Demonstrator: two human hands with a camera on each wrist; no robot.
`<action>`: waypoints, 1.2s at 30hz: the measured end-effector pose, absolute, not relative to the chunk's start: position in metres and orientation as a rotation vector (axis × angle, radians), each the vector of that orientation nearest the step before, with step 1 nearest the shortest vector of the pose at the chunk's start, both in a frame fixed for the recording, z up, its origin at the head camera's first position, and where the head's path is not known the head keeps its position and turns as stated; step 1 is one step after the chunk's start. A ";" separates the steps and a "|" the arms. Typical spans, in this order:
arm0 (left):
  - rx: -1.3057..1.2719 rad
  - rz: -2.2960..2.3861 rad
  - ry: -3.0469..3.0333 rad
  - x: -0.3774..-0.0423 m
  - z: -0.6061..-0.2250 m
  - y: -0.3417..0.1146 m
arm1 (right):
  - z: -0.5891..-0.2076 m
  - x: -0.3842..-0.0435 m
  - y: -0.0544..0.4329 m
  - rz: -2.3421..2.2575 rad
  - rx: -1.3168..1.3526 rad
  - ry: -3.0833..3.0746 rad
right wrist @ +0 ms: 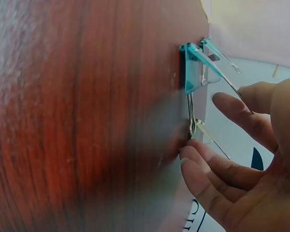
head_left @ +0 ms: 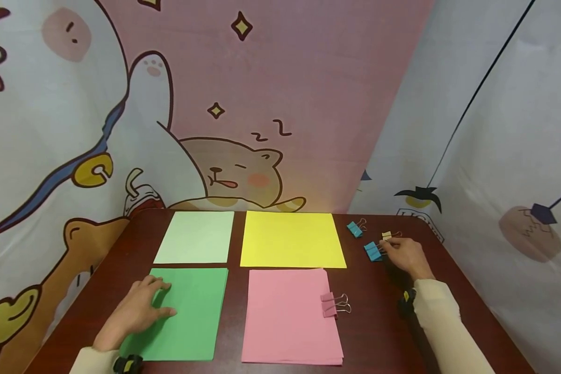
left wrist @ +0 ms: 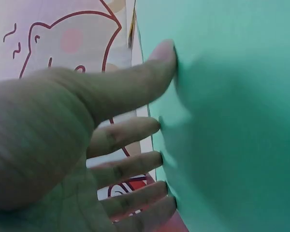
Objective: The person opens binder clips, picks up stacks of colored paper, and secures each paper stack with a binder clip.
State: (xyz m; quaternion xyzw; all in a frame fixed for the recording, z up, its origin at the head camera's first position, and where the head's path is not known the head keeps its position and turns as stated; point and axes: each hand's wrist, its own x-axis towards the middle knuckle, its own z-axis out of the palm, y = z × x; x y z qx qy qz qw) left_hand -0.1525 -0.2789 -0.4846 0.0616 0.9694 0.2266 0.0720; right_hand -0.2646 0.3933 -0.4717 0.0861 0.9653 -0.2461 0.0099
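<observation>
My left hand (head_left: 137, 306) rests on the left side of a green paper stack (head_left: 196, 311), thumb spread from the fingers. In the left wrist view, thumb and fingertips touch the green sheet (left wrist: 241, 121). At the back right, my right hand (head_left: 405, 254) pinches a wire handle of a blue binder clip (head_left: 373, 251) between thumb and index finger. That clip (right wrist: 191, 72) still lies on the table, its other fingers hanging below it in the right wrist view. A small yellow binder clip (head_left: 387, 236) lies just beyond the fingers. Another blue binder clip (head_left: 355, 229) lies farther back.
A pink paper stack (head_left: 290, 317) has a pink binder clip (head_left: 329, 305) on its right edge. Behind lie pale green paper (head_left: 196, 236) and yellow paper (head_left: 292, 239). The dark red-brown table (head_left: 374, 332) meets a cartoon-printed curtain (head_left: 308, 104) behind.
</observation>
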 end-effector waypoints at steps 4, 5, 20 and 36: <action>0.040 0.695 2.894 -0.153 -0.484 -0.273 | -0.470 -0.264 0.392 -0.787 0.262 2.997; -0.005 0.692 2.887 -0.153 -0.483 -0.272 | -0.470 -0.265 0.391 -0.789 0.257 2.996; -0.405 0.571 2.770 -0.150 -0.471 -0.275 | -0.471 -0.261 0.391 -1.071 0.202 2.860; -0.399 0.680 2.690 -0.153 -0.470 -0.279 | -0.468 -0.254 0.395 -1.356 0.127 2.637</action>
